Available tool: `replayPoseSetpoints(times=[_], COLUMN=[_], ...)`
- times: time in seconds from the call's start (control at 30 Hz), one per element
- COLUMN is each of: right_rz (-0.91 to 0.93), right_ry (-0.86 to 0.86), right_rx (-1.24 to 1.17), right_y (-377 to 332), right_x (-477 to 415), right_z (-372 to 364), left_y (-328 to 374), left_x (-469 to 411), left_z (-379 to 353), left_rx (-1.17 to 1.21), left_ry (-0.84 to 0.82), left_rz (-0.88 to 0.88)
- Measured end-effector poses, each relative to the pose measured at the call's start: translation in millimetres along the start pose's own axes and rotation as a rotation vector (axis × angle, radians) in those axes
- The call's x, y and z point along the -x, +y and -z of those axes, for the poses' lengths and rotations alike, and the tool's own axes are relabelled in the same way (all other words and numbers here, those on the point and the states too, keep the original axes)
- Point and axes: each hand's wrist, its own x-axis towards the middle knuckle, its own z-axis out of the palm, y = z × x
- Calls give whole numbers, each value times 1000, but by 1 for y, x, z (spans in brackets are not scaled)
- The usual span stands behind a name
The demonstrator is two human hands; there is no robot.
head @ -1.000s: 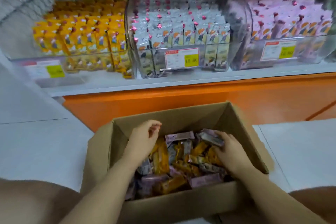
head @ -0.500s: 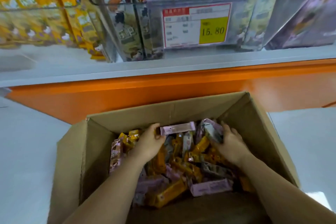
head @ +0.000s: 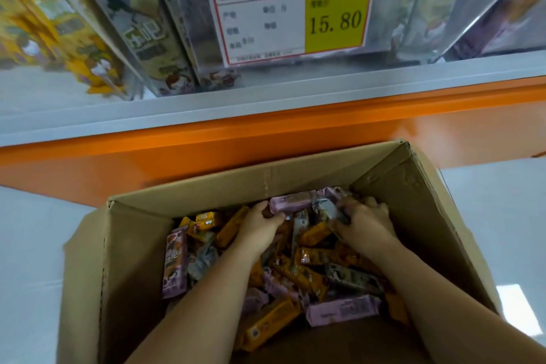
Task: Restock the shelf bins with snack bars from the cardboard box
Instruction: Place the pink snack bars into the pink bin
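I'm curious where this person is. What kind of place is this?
Probably a shop. A price tag reading 15.80 hangs on a clear shelf bin full of snack packs, above a cardboard box of loose snack bars.

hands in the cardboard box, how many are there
2. The left hand grips a pink bar by the far wall of the cardboard box; the right hand holds a grey bar near its far right corner.

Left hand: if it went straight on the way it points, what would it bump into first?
The pink bar: the left hand grips its end. Past that, probably the far wall of the box, though depth is unclear.
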Motion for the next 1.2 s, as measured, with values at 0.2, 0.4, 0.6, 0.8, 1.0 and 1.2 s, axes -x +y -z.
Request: replayPoseSetpoints(times=[0.2, 0.4, 0.6, 0.8, 1.0, 1.2], right_rz=[25, 46, 87, 204, 164, 137], right_ry=[-5, 42, -36, -5, 88, 93], right_rx=[-213, -331, -291, -370, -326, -326], right_y=[1, 1, -4, -13, -2, 4], right_x=[4, 6, 22, 60, 80, 65], right_z=[0, -4, 6, 25, 31, 22], left_y=[8, 8, 8, 14, 12, 13], left_x=[-2, 2, 26, 63, 81, 61], left_z=[-7, -10, 5, 8, 15, 10], left_rx=[376, 525, 417, 285, -22, -187], left_ry=[-52, -32, 19, -21, -36, 45], left_rz=[93, 107, 18, -26, -94, -124])
